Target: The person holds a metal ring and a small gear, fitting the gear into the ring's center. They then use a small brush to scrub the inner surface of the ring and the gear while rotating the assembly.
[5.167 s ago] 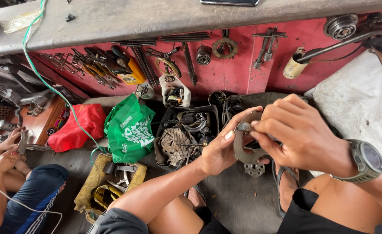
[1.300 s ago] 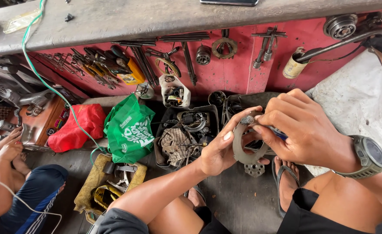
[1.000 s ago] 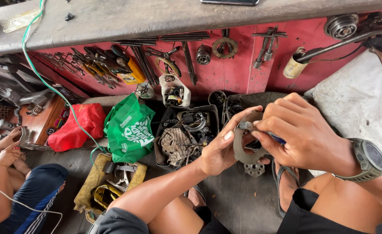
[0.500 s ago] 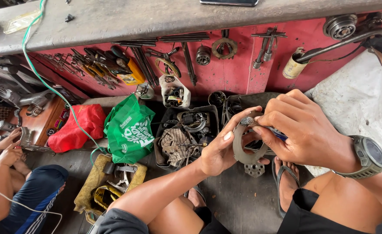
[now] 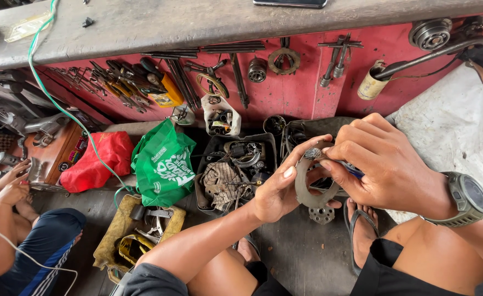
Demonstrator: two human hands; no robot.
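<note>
While my left hand (image 5: 277, 194) grips the grey metal ring (image 5: 307, 186) from the left, my right hand (image 5: 381, 164) pinches a small brush (image 5: 314, 154) against its far edge — both hands together, above the parts tray (image 5: 206, 200).

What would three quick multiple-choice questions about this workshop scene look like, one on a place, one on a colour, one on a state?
1. Where does the green bag lie?
A. just right of the red bag
B. on the bench top
C. on the person's lap

2. What colour is the panel behind the hanging tools?
A. blue
B. red
C. white

3. How is the curved metal part held?
A. lying loose on the floor
B. hung on the wall
C. gripped in the left hand while the right hand works at it

Answers: 1 A, the two bags lie side by side on the floor; 2 B, the panel is painted red; 3 C, left-hand fingers wrap the part and the right hand meets its top.
</note>
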